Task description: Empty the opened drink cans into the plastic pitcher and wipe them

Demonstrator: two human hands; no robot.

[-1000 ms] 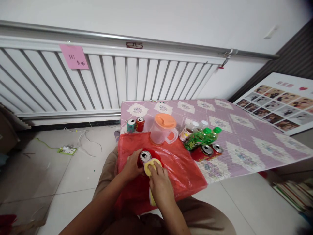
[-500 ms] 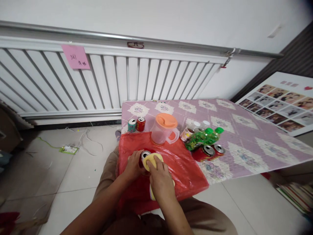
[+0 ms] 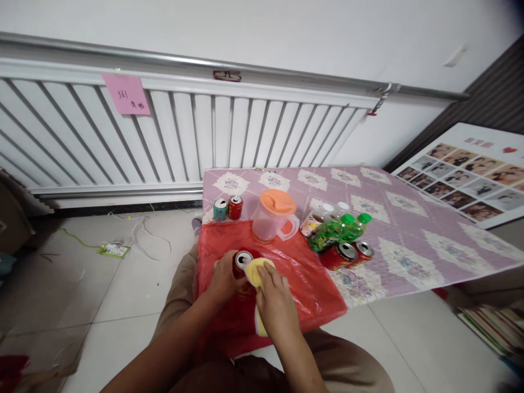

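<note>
Now L hand gripping can, R hand pressing cloth.

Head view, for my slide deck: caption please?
Left hand grips a red can on a red plastic sheet; right hand presses a yellow cloth against it.

Both forearms are bare to the elbow, with no sleeves, watch or rings showing. The left hand and right hand are ungloved. Khaki-brown trousers cover the legs.

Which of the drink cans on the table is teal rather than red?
The teal can at the table's far left edge, standing upright beside a small red can; every other can is red.
</note>
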